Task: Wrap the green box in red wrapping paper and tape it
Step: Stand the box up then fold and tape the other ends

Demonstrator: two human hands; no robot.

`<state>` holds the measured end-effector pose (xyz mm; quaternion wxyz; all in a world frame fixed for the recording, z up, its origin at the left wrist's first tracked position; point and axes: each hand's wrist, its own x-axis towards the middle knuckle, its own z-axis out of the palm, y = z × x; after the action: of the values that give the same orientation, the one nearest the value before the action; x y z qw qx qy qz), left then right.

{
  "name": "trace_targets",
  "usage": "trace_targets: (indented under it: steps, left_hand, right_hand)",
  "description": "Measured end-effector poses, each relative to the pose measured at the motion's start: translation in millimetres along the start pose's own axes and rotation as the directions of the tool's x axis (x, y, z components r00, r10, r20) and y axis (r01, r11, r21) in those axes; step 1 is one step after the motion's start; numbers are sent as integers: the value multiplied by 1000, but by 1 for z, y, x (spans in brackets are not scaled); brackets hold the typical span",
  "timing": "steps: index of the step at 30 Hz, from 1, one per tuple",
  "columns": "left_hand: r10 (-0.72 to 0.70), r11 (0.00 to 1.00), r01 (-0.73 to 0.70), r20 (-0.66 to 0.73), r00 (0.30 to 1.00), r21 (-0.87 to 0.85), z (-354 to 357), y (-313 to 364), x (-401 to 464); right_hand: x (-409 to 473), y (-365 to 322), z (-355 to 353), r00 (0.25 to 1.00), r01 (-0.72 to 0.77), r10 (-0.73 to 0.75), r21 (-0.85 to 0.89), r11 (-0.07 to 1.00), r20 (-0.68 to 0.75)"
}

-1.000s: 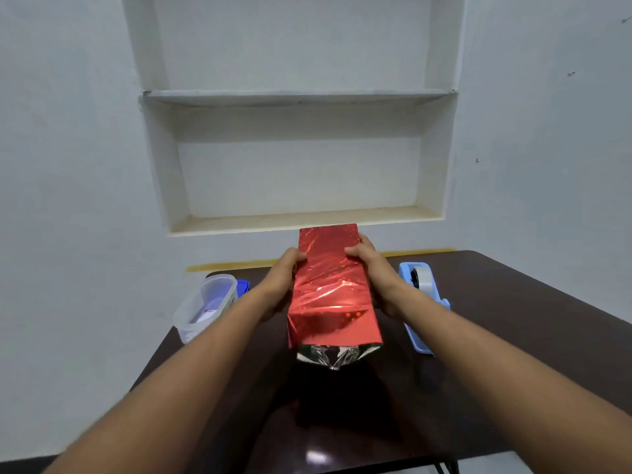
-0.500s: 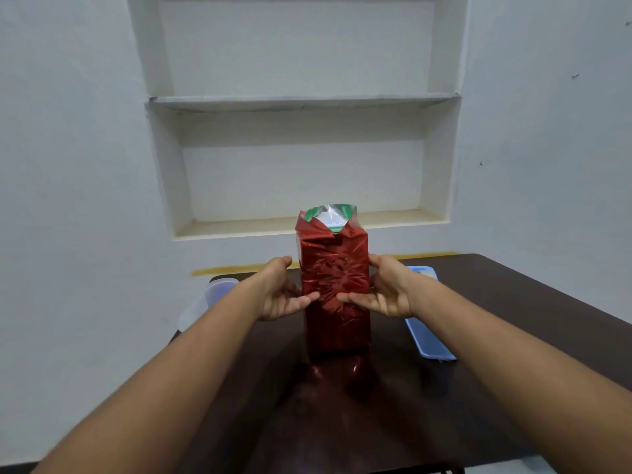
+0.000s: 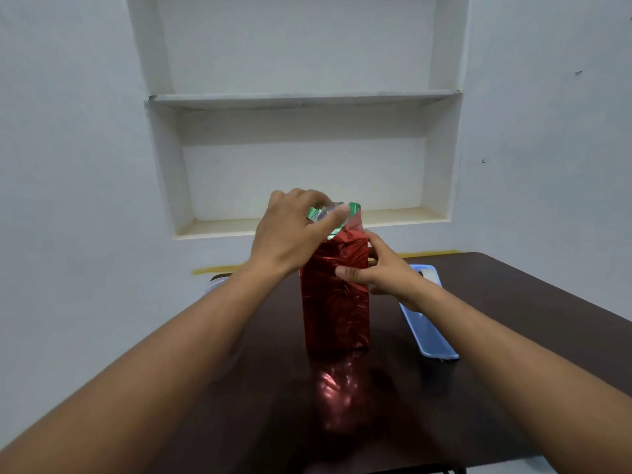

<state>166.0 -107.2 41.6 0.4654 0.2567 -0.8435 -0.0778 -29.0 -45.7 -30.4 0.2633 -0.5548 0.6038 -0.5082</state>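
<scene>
The box (image 3: 335, 295) stands upright on its end near the middle of the dark table (image 3: 513, 319), most likely so that its open top end faces up where the loose paper can be folded shut. The right hand (image 3: 379, 271) grips the upper right side of the box, thumb across the near face and fingers round the far side, which looks meant to steady it against tipping. The left hand (image 3: 294, 230) reaches over the top with fingers curled on the loose flap (image 3: 342, 217), seemingly pressing it down and inward.

The red wrapping paper (image 3: 337, 319) is shiny, crinkled foil with a silvery inner side that catches greenish light at the open end; it throws a red reflection on the glossy tabletop. To the right, just beside the box, lies a smooth pale blue tape holder (image 3: 427, 330), within easy reach for the taping.
</scene>
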Motion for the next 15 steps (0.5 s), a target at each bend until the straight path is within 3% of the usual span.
trace_targets:
  steps: [4, 5, 7, 12, 15]
  left_hand:
    - [-13, 954, -74, 286, 958, 290, 1, 18, 24]
    - [-24, 948, -83, 328, 944, 308, 1, 20, 32]
    - [-34, 982, -40, 385, 922, 183, 1, 21, 47]
    - [-94, 995, 98, 284, 954, -3, 4, 27, 69]
    - [-183, 977, 134, 336, 924, 165, 10, 39, 72]
  right_hand:
    - [9, 0, 1, 1000, 29, -29, 69, 997, -9]
    - [10, 0, 0, 999, 32, -32, 65, 997, -5]
    - [11, 3, -2, 1000, 30, -30, 40, 999, -10]
    - [11, 1, -5, 1000, 23, -23, 17, 1000, -1]
    - [13, 2, -5, 1000, 4, -4, 12, 1000, 4]
